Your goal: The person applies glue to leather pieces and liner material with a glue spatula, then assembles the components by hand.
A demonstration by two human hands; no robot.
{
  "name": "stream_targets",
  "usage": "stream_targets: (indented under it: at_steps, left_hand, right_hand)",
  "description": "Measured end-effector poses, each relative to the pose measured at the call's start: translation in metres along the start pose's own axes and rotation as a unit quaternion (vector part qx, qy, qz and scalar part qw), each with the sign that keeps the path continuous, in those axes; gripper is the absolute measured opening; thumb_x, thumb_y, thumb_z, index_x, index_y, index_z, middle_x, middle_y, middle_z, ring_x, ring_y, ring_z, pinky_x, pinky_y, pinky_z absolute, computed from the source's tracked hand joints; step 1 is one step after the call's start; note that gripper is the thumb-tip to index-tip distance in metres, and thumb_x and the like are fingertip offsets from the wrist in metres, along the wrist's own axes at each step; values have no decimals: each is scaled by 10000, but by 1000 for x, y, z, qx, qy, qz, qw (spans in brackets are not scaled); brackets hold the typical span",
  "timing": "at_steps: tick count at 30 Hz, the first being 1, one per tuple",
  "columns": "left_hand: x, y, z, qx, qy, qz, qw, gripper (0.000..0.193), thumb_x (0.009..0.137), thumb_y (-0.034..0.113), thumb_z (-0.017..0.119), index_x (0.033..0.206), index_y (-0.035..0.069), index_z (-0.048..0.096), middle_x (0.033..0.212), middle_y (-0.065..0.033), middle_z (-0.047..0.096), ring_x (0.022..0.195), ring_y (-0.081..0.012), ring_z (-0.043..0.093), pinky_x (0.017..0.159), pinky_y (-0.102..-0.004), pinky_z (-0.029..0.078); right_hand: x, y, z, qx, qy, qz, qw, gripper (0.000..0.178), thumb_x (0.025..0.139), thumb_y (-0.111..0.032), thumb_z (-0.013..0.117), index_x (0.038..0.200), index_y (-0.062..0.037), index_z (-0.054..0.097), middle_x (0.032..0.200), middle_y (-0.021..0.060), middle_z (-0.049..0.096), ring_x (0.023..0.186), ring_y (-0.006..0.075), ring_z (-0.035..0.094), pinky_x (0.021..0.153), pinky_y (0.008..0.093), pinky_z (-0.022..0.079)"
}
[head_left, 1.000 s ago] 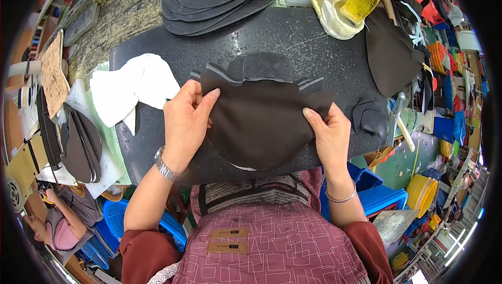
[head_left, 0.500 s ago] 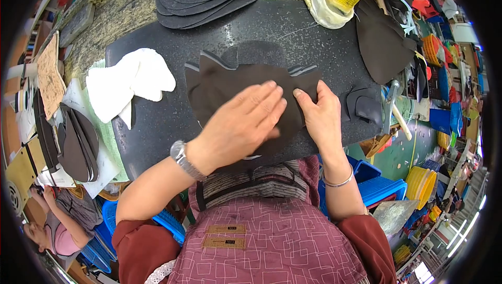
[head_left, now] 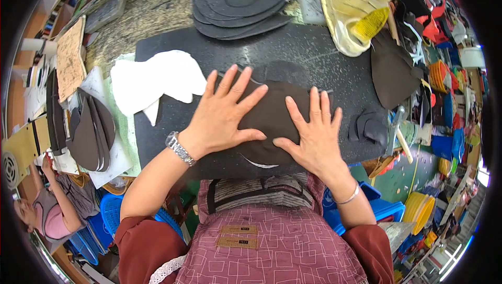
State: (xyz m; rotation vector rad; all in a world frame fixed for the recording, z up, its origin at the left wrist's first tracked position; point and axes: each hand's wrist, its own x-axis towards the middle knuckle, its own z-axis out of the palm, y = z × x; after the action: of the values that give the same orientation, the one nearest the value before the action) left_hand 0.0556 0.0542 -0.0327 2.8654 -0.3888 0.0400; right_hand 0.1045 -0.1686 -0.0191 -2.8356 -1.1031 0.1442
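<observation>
A dark brown, flat cut piece with a lighter edge lies on the black work board. My left hand is spread flat over its left part, fingers apart. On its right part rests my right hand, fingers also stretched out and spread, the two thumbs pointing toward each other. Neither hand grips anything. Beside my left hand lie white cut pieces. Small black curved pieces lie to the right of my right hand. Much of the brown piece is hidden under the hands.
At the back sits a stack of black padded pieces. A yellowed container with a yellow brush stands back right. Brown pieces lie at right and left. A hammer rests at the right edge. Another person is lower left.
My left hand has moved left and spread its fingers flat. My right hand has let go of the piece's right edge and lies flat on it. The view has shifted slightly.
</observation>
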Motion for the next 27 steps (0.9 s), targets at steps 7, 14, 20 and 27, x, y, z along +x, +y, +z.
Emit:
stream_targets:
  at_steps: [7, 14, 20, 27]
  left_hand:
    - [-16, -1, -17, -55, 194, 8, 979, 596, 759, 415, 650, 1239, 92, 507, 1339, -208, 395, 1210, -397, 397, 996, -493, 313]
    - [-72, -100, -60, -27, 206, -261, 943, 207, 756, 103, 667, 951, 36, 648, 957, -115, 646, 878, -268, 623, 748, -332, 495]
    - [-65, -118, -67, 33, 83, -219, 972, 127, 723, 145, 663, 783, 32, 671, 829, -121, 638, 729, -286, 618, 666, -343, 492]
    - [-60, -138, -71, 35, 50, -229, 971, 124, 716, 111, 599, 669, 4, 641, 712, -127, 634, 616, -249, 609, 600, -324, 481]
  right_hand:
    - [160, -12, -20, 220, 266, -195, 918, 407, 750, -224, 674, 1107, -45, 596, 1235, 194, 515, 1138, 356, 483, 949, 399, 396]
    - [250, -17, 11, 184, 139, -124, 965, 260, 790, -348, 635, 873, -112, 709, 813, 133, 664, 800, 320, 633, 726, 389, 495]
    - [222, 19, -31, 291, 212, -160, 919, 234, 845, -194, 597, 1003, -30, 651, 870, 140, 670, 787, 291, 639, 693, 317, 490]
    - [17, -15, -67, 70, -8, -354, 932, 227, 735, -98, 624, 961, -73, 622, 905, 76, 643, 806, 246, 642, 658, 332, 521]
